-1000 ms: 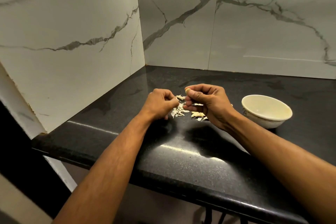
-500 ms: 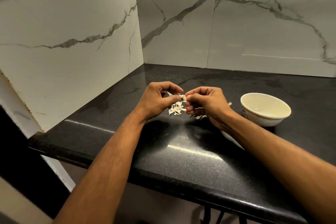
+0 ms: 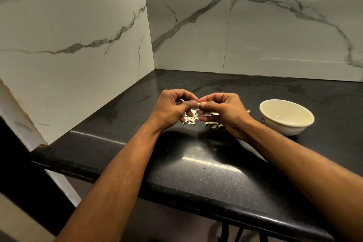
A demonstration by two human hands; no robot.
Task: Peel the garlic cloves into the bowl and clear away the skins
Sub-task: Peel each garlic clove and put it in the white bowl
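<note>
Nearest you, the black countertop [image 3: 196,165] edge runs under both forearms. Further in, your left hand [image 3: 172,109] and right hand [image 3: 224,112] meet fingertip to fingertip, both curled and pinching one small garlic clove [image 3: 198,104] between thumbs and forefingers. Just beyond and beneath them, loose skins [image 3: 190,120] lie scattered on the counter, with more [image 3: 214,124] under your right palm. At two o'clock from your hands, well apart, the cream bowl [image 3: 284,125] stands upright. The marble wall [image 3: 275,31] closes the back.
</note>
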